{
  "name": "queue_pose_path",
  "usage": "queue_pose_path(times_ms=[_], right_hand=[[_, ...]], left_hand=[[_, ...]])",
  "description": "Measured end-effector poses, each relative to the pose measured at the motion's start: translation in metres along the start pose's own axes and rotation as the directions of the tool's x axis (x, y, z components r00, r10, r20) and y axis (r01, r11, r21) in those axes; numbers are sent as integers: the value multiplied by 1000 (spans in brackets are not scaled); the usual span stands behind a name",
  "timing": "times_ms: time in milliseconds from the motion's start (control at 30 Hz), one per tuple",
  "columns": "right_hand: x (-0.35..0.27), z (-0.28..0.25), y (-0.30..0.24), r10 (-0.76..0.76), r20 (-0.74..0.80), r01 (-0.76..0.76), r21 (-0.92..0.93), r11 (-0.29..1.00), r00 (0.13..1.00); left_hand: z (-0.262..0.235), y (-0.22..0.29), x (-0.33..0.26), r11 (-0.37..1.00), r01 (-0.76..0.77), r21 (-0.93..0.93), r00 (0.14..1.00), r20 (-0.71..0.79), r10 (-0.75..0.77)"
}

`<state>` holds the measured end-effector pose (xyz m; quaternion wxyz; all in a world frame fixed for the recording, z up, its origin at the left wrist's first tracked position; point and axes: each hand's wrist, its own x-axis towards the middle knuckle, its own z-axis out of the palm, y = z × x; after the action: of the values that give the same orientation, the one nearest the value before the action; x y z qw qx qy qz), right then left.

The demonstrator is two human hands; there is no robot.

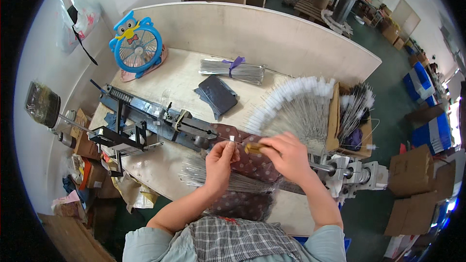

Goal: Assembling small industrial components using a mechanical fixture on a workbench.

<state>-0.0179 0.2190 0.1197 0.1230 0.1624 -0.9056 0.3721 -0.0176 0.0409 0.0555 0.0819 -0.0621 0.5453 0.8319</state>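
My left hand (221, 164) is closed in a pinch on a small white piece (232, 139) standing up from the fingertips. Close to its right, my right hand (290, 155) grips a short brass-coloured piece (252, 148), which points toward the left hand; its kind is too small to make out. Beneath both hands lies a brown polka-dot cloth (242, 204) with a bundle of thin metal wires (242, 183) across it. Just beyond the left hand is the end of a long metal bench device (189, 128) with a clamp.
Wires with white ends (301, 99) fan out at the right, beside a cardboard box (334, 119) of more wires. Farther back lie a purple-tied wire bundle (233, 70), a dark pouch (217, 97) and a blue fan (138, 48). Metal machinery (357, 174) stands at the right edge.
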Motion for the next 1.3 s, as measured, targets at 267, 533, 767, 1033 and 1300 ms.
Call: queue_pose_path(times_ms=[267, 533, 767, 1033, 1300], right_hand=[[32, 41, -9, -56, 13, 58, -163, 985, 998], [36, 42, -8, 395, 286, -455, 184, 871, 873], [22, 64, -33, -86, -112, 49, -298, 953, 990], [16, 61, -24, -226, -228, 135, -358, 924, 947], [6, 52, -12, -258, -183, 182, -351, 919, 949]], left_hand=[[-5, 11, 2, 967, 179, -182, 982, -19, -186], [-16, 15, 3, 972, 232, -40, 965, 140, -224], [-8, 9, 6, 919, 213, -333, 974, 3, -224], [-8, 2, 5, 913, 128, -387, 992, 56, -115], [8, 20, 2, 920, 113, -375, 984, -89, -157]])
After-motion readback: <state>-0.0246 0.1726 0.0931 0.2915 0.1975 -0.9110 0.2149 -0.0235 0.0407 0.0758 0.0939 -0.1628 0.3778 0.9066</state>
